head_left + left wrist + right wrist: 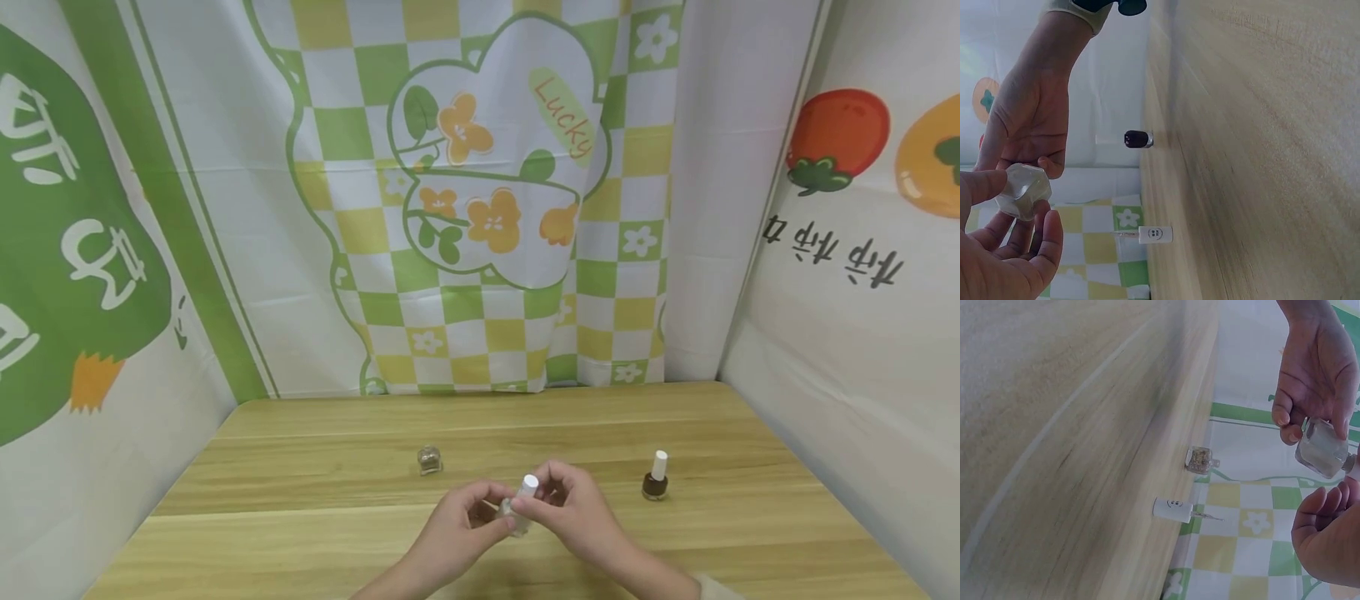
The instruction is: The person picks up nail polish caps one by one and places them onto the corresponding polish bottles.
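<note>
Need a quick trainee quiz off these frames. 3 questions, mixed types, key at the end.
1. Multiple choice. The loose white cap stands with its brush pointing: A) down into the tabletop; B) upward; C) flat along the table.
2. True or false. The glittery bottle stands uncapped.
3. Open. The left hand and right hand hold a pale bottle between them. Which hand is nearer the dark bottle?

Key
1. B, upward.
2. True; its neck is bare in the right wrist view.
3. The right hand.
</note>
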Tool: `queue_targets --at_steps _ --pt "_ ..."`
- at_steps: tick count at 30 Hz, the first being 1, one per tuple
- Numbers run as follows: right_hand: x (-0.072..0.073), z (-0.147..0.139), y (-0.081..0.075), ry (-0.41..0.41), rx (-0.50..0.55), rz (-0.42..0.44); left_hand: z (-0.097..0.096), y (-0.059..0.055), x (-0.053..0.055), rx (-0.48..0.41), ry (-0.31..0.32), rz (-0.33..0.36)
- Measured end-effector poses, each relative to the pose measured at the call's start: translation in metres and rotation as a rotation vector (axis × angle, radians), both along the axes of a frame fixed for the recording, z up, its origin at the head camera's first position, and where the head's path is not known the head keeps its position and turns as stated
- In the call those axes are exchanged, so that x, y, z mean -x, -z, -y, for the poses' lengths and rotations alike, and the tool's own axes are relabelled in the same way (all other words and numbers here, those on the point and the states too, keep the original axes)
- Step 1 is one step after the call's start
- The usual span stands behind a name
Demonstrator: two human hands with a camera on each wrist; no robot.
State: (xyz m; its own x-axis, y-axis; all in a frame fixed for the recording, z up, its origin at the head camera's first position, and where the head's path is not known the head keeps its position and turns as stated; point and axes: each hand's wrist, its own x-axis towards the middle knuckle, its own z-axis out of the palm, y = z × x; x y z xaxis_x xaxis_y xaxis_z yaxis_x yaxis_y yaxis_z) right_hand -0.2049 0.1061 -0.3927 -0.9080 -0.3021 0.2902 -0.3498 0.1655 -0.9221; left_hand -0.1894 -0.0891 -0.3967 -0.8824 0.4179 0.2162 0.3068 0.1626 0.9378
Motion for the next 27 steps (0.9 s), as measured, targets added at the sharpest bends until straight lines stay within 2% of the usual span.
queue_targets --at_steps 7,11,14,17,27 --pt "0.001 -0.005 -0.004 -0.052 -0.045 0.008 0.002 -0.002 0.000 0.006 0.008 0.015" --pt "0.005 -0.013 -0.006 -0.143 -0.044 -0.044 0.003 -0.004 0.000 0.000 0.011 0.040" --pt "0.009 -0.017 -0.005 -0.223 -0.004 -0.111 0.003 -0.005 0.000 -0.006 0.019 0.048" --pt "0.013 -0.019 -0.005 -0.282 0.039 -0.140 0.004 -0.005 0.000 -0.016 0.030 0.056" --pt "0.013 -0.018 -0.007 -0.332 0.102 -0.100 0.004 -0.006 -0.001 -0.022 0.047 0.057"
